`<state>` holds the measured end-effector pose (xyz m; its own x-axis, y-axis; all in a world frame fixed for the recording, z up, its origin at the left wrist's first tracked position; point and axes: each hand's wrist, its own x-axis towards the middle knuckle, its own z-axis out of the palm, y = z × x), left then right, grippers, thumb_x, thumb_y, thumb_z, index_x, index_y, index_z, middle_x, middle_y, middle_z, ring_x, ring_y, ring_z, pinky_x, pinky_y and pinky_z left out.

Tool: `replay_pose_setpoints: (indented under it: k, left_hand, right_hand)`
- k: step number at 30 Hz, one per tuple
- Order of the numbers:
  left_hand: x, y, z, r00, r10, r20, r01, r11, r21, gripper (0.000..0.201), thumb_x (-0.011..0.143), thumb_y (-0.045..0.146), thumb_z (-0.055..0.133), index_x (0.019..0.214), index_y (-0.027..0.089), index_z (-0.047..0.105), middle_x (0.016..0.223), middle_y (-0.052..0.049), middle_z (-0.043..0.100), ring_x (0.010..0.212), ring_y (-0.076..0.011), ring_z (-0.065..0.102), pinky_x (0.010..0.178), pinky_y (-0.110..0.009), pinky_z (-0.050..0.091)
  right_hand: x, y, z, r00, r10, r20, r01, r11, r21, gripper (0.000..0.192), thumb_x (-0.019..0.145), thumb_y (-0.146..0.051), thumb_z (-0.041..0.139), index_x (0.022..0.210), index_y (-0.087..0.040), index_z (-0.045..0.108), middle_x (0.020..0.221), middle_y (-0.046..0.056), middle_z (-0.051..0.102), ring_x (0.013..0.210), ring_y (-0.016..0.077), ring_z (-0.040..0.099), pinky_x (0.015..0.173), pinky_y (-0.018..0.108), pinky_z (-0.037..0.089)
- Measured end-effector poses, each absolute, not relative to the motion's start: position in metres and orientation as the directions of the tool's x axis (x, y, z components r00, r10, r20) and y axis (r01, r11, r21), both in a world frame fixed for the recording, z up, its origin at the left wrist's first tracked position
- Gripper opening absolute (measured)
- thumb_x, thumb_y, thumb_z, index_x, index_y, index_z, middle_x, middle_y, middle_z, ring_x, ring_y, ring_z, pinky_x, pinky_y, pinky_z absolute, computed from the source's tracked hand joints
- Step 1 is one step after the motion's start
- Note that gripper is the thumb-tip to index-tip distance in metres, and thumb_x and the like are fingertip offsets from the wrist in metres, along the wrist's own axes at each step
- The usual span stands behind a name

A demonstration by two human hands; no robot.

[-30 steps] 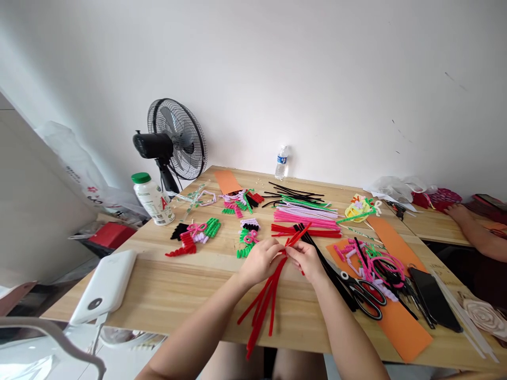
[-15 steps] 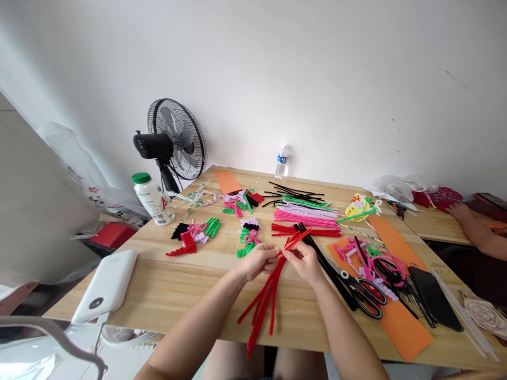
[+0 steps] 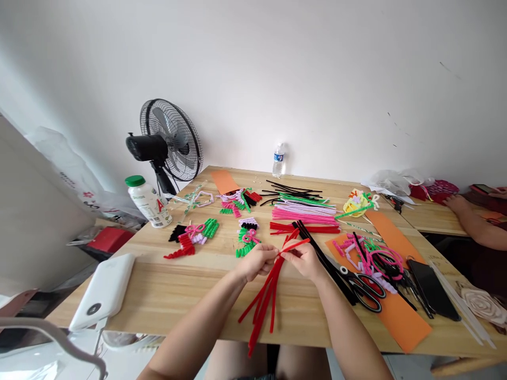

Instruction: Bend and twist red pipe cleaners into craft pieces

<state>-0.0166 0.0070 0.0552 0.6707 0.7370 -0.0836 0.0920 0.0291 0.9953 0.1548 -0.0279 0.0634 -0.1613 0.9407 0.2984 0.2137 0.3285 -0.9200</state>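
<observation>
My left hand [image 3: 257, 261] and my right hand [image 3: 304, 259] meet over the wooden table [image 3: 170, 287], both pinching a bundle of red pipe cleaners [image 3: 264, 298]. The bundle runs from my fingers down toward the table's front edge, and its short upper ends stick out to the right above my right hand. Straight pipe cleaners in pink, red, green and black [image 3: 303, 212] lie in a pile just beyond my hands. Small coiled pipe-cleaner pieces [image 3: 195, 235] lie to the left of them.
Black scissors [image 3: 362, 287] lie on orange paper [image 3: 400, 319] right of my hands, beside a dark phone [image 3: 431, 289]. A white power bank [image 3: 105, 290], a green-capped bottle [image 3: 147, 200], a fan [image 3: 166, 142] and a water bottle [image 3: 278, 160] stand around. Another person's arm [image 3: 471, 221] rests at far right.
My hands stayed together on the red bundle; the short upper ends have been bent further right. The view shifted slightly.
</observation>
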Motion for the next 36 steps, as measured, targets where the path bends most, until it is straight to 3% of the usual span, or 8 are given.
replay_pose_setpoints:
  k: [3,6,12,18,22,26,31,36]
  left_hand:
    - [-0.018,0.009,0.056,0.744,0.650,-0.152,0.070,0.150,0.986,0.033,0.080,0.050,0.043,0.068,0.019,0.041,0.048,0.010,0.020,0.037,-0.0060,0.016,0.036,-0.019,0.019]
    - [-0.015,0.006,0.055,0.514,0.827,0.230,0.122,-0.335,0.934,0.026,0.082,0.042,0.048,0.079,0.016,0.050,0.060,0.001,0.045,0.050,-0.0107,0.041,0.048,-0.023,0.037]
    - [-0.008,0.001,0.050,0.515,0.591,0.621,0.420,-0.805,0.418,0.020,0.088,0.021,0.039,0.081,0.015,0.058,0.075,-0.007,0.057,0.069,-0.0159,0.052,0.065,-0.029,0.041]
    - [-0.013,0.005,0.052,0.490,0.835,0.252,0.278,-0.424,0.862,0.023,0.085,0.031,0.043,0.070,0.016,0.051,0.059,0.000,0.047,0.054,-0.0117,0.045,0.051,-0.023,0.036]
    - [-0.018,0.009,0.055,0.728,0.674,-0.122,0.149,0.018,0.989,0.028,0.083,0.041,0.040,0.065,0.019,0.039,0.049,0.009,0.023,0.038,-0.0064,0.020,0.038,-0.020,0.022]
    - [-0.013,0.007,0.053,0.511,0.822,0.252,0.165,-0.381,0.910,0.021,0.083,0.037,0.047,0.077,0.017,0.049,0.060,0.002,0.043,0.052,-0.0108,0.043,0.050,-0.023,0.038]
    - [-0.004,0.000,0.048,0.514,0.652,0.558,0.431,-0.758,0.489,0.019,0.086,0.020,0.041,0.075,0.016,0.056,0.075,-0.006,0.054,0.069,-0.0153,0.052,0.065,-0.028,0.042]
    - [-0.006,0.000,0.053,0.461,0.823,0.331,0.278,-0.488,0.827,0.020,0.083,0.026,0.044,0.066,0.016,0.050,0.061,-0.001,0.047,0.057,-0.0118,0.044,0.053,-0.023,0.036]
  right_hand:
    - [0.155,-0.028,0.063,-0.134,0.936,0.326,0.260,0.350,-0.900,0.016,0.074,-0.033,0.067,0.073,-0.017,0.067,0.072,0.004,0.063,0.065,0.0157,0.054,0.059,0.027,0.042]
    - [0.153,-0.024,0.058,-0.029,0.979,0.203,0.131,0.205,-0.970,0.020,0.073,-0.036,0.067,0.071,-0.017,0.064,0.059,0.000,0.057,0.048,0.0101,0.046,0.045,0.022,0.035]
    - [0.154,-0.017,0.050,-0.073,0.996,-0.050,-0.089,-0.057,-0.994,0.029,0.066,-0.042,0.072,0.067,-0.016,0.059,0.046,-0.007,0.045,0.035,0.0040,0.027,0.035,0.019,0.019]
    - [0.157,-0.024,0.061,-0.100,0.971,0.219,0.201,0.235,-0.951,0.022,0.070,-0.038,0.069,0.074,-0.017,0.067,0.064,0.002,0.061,0.054,0.0121,0.050,0.049,0.024,0.038]
    - [0.156,-0.029,0.068,-0.166,0.915,0.368,0.339,0.404,-0.850,0.017,0.073,-0.033,0.068,0.068,-0.018,0.067,0.066,0.003,0.061,0.060,0.0143,0.052,0.056,0.026,0.041]
    - [0.153,-0.025,0.063,-0.040,0.986,0.160,0.151,0.164,-0.975,0.025,0.072,-0.042,0.067,0.068,-0.017,0.062,0.049,-0.004,0.050,0.041,0.0089,0.040,0.040,0.022,0.031]
    - [0.153,-0.018,0.055,-0.064,0.992,-0.112,-0.010,-0.113,-0.994,0.033,0.067,-0.048,0.069,0.065,-0.017,0.056,0.038,-0.010,0.035,0.031,0.0049,0.025,0.032,0.020,0.016]
    - [0.157,-0.018,0.055,-0.058,0.986,0.159,0.183,0.167,-0.969,0.026,0.071,-0.042,0.068,0.069,-0.017,0.063,0.053,-0.001,0.054,0.045,0.0110,0.044,0.042,0.024,0.034]
